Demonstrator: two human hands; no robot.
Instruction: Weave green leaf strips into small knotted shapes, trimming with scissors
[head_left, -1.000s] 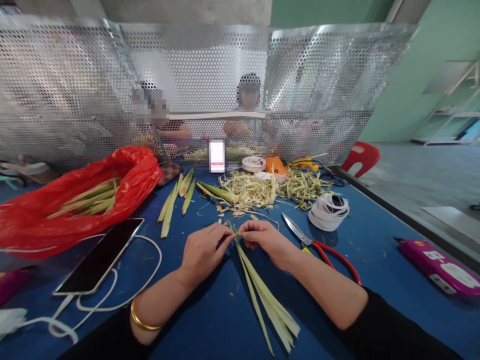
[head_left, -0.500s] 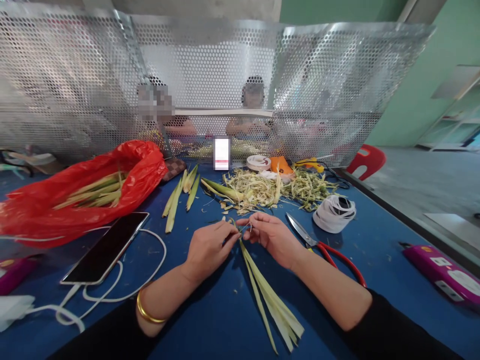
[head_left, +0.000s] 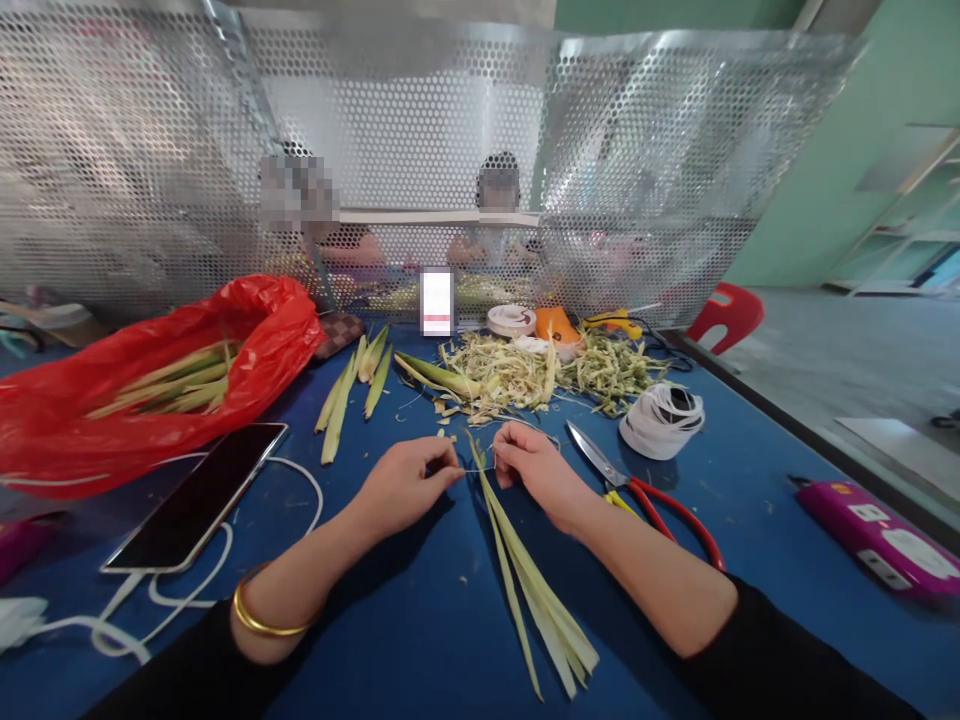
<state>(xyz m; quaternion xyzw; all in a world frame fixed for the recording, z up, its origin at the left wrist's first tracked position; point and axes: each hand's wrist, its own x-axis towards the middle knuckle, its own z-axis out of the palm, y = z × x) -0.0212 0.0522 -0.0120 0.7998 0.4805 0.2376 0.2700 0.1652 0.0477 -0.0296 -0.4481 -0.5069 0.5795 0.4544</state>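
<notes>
A bundle of pale green husk strips (head_left: 529,570) lies on the blue table, its narrow end between my hands and its loose ends fanned toward me. A thin pale string (head_left: 478,470) runs across that narrow end. My left hand (head_left: 409,483) pinches one side of the string between thumb and fingers. On the other side, my right hand (head_left: 534,468) is closed on the string too. Close to my right forearm lie scissors (head_left: 619,480) with red handles, open-bladed end pointing away. Something yellow, partly hidden, sits beside them.
Husk shreds (head_left: 517,372) are heaped at the back, with whole husk leaves (head_left: 345,400) left of them. A red plastic bag (head_left: 277,310) holds more leaves. A phone (head_left: 199,495) with a white cable lies left; a white ribbon roll (head_left: 661,422) and purple power strip (head_left: 874,530) lie right.
My hands have moved apart, left hand going left, drawing the string straight across the bundle's narrow end. The bundle stays on the table; the view has shifted slightly.
</notes>
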